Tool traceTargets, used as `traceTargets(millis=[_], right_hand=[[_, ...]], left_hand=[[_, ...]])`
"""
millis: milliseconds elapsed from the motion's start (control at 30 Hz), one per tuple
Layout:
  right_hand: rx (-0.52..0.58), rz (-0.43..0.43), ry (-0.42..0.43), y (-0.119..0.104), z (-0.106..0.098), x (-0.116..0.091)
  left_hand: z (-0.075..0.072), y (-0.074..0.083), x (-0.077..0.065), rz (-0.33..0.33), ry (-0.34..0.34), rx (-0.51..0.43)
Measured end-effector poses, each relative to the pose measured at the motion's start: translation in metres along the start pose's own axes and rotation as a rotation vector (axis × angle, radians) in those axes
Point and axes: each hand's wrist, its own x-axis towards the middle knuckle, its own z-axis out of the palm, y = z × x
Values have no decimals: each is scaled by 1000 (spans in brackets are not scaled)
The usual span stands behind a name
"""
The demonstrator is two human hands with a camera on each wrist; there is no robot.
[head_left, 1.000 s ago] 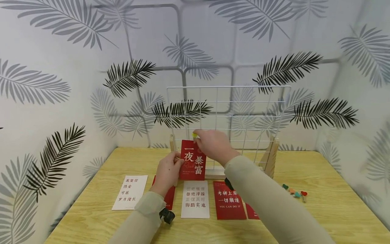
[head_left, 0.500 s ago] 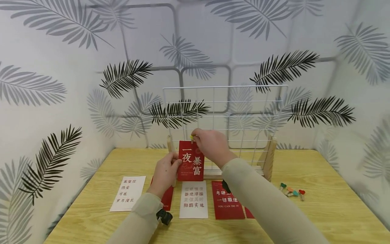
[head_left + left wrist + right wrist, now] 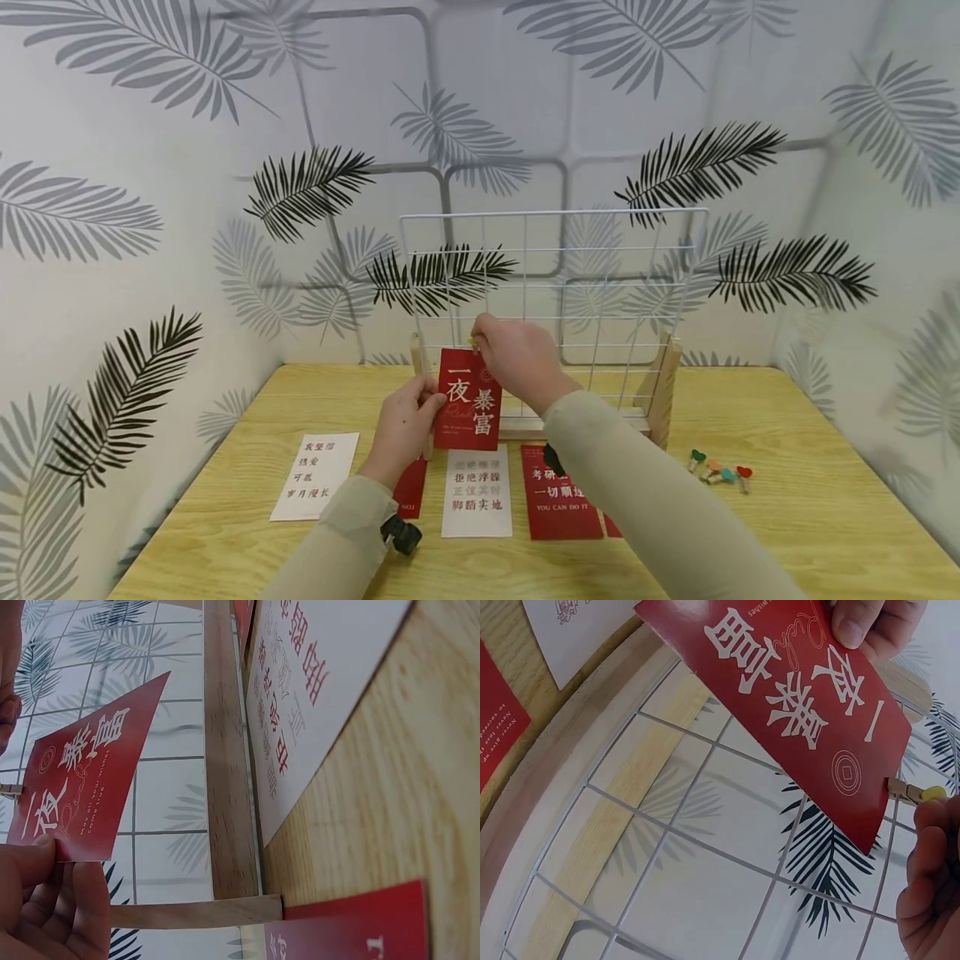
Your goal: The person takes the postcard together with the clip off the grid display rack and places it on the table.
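Observation:
A red card [image 3: 467, 408] with white characters is held upright in front of the wire grid [image 3: 555, 213]. My left hand [image 3: 402, 427] pinches its left edge between thumb and fingers, as the left wrist view also shows. At the card's top edge sits a small wooden clothespin [image 3: 905, 790] with a yellow decoration [image 3: 934, 793]. The fingers of my right hand [image 3: 522, 360] pinch the yellow end of that clothespin. Its tip is on the card's edge in the right wrist view. Whether it also grips a grid wire, I cannot tell.
On the wooden table [image 3: 810, 517] lie a white card [image 3: 315, 477], another white card [image 3: 477, 521], a red card [image 3: 562, 521] and a partly hidden red card [image 3: 411, 487]. Several heart clothespins [image 3: 720, 472] lie at the right. Wooden feet [image 3: 663, 392] support the grid.
The red card has dropped slightly and tilted a little, with both hands still on it and its clothespin. The head view has shifted slightly.

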Motion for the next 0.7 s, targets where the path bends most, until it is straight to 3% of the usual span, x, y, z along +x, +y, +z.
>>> traceTargets(millis=[333,700], right_hand=[[15,-25,98,5,-2,-4],[73,-62,89,5,-20,-7]], left_hand=[[-3,-1,-3,-8,-24,5],[-19,-5,-8,15,-1,49]])
